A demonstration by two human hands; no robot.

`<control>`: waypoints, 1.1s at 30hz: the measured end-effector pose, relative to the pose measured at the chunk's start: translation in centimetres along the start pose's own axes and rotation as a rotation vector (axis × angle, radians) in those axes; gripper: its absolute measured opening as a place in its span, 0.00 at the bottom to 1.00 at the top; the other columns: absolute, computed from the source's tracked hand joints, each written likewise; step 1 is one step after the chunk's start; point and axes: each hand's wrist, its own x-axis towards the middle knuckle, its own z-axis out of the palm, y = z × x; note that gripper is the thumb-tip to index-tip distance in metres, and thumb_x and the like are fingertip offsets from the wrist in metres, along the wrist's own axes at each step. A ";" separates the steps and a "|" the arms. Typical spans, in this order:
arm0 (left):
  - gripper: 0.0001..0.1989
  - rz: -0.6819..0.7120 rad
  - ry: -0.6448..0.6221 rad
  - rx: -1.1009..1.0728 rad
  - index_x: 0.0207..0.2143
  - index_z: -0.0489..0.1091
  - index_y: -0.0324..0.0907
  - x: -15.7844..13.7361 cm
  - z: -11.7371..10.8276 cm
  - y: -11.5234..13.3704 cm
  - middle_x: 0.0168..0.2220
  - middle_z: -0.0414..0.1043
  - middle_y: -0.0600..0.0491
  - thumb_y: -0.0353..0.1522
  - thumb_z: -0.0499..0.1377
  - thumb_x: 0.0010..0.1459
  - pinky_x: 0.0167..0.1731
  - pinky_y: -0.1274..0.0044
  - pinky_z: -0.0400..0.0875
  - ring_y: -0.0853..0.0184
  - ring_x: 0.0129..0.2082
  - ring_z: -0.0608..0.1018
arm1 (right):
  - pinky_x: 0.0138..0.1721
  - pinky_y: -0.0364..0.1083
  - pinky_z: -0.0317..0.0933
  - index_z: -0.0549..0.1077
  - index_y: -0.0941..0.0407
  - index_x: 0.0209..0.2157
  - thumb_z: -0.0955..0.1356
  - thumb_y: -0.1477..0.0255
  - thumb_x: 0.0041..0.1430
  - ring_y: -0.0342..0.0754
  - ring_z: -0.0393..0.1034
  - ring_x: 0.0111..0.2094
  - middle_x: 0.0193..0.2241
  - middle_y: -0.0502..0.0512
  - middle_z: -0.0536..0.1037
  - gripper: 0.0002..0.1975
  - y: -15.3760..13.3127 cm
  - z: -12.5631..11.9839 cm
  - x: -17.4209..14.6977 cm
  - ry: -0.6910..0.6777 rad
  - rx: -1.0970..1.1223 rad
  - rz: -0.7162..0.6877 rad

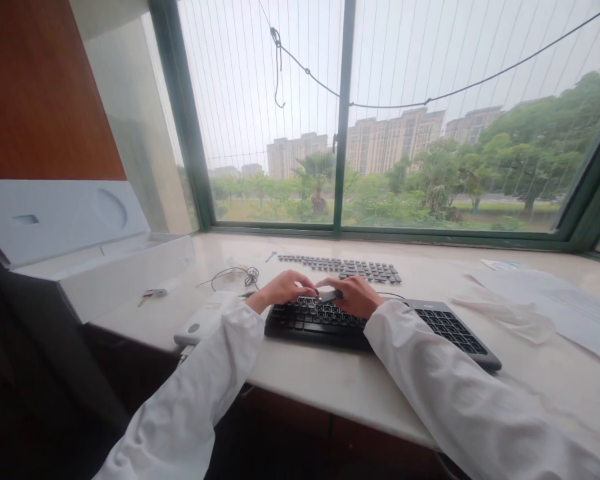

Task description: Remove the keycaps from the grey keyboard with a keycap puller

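Keyboard [315,335] on a pale table [305,383], under a wide window [275,200]

The left hand [286,288] has its thumb and fingertips drawn together over the keys; whether anything is pinched between them, I cannot tell. The right hand [356,295] grips a small dark tool [329,296] whose tip points towards the left fingers. Both wear long white sleeves [180,400].

The black keyboard lies flat beneath them, near the table's front edge. Its number pad [447,330], at the right end, shows bare dark sockets. Just behind the keyboard, loose caps [373,271] lie in rows across the stone-like top, which is pale and faintly glossy.

To the left are a white device [207,325], a thin tangled cable [251,274] and a small white stick [159,290] with a key beside it. Further left stands a white box [100,290], lid [65,220] raised. To the right, a crumpled white sheet [513,319] lies next to papers [575,308].

Behind the table, the window has a green frame [345,133], and a dark cord [427,102] sags across it. Outside are trees [535,147], pale blocks [395,140] and a grey-white sky. An orange-brown panel [45,87] fills the upper left; below the table it is dark.
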 end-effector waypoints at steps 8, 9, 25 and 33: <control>0.22 0.059 0.022 -0.065 0.35 0.78 0.37 0.0 -0.1 0.0 0.17 0.65 0.57 0.47 0.63 0.47 0.17 0.81 0.54 0.76 0.15 0.63 | 0.32 0.40 0.57 0.75 0.50 0.47 0.65 0.79 0.50 0.45 0.72 0.29 0.27 0.49 0.79 0.22 -0.2 0.1 -0.1 0.010 0.086 0.052; 0.23 0.065 0.026 -0.076 0.35 0.78 0.37 0.0 -0.1 0.1 0.18 0.67 0.57 0.48 0.62 0.48 0.17 0.81 0.55 0.76 0.15 0.63 | 0.32 0.40 0.58 0.74 0.50 0.47 0.65 0.79 0.50 0.45 0.72 0.29 0.26 0.49 0.79 0.22 -0.2 0.2 -0.1 0.018 0.084 0.062; 0.14 0.385 0.293 0.080 0.36 0.77 0.42 -0.8 0.2 1.5 0.34 0.78 0.52 0.39 0.67 0.48 0.26 0.81 0.63 0.73 0.25 0.74 | 0.31 0.39 0.58 0.72 0.51 0.48 0.64 0.82 0.49 0.43 0.71 0.25 0.23 0.46 0.77 0.24 -0.4 0.1 -0.1 0.075 0.068 0.123; 0.12 0.385 0.324 0.161 0.36 0.76 0.40 -0.5 0.2 1.1 0.34 0.77 0.52 0.36 0.65 0.50 0.24 0.81 0.63 0.75 0.23 0.71 | 0.34 0.41 0.59 0.73 0.51 0.48 0.64 0.79 0.49 0.47 0.74 0.31 0.28 0.49 0.80 0.23 0.2 0.3 -0.1 0.098 0.005 0.181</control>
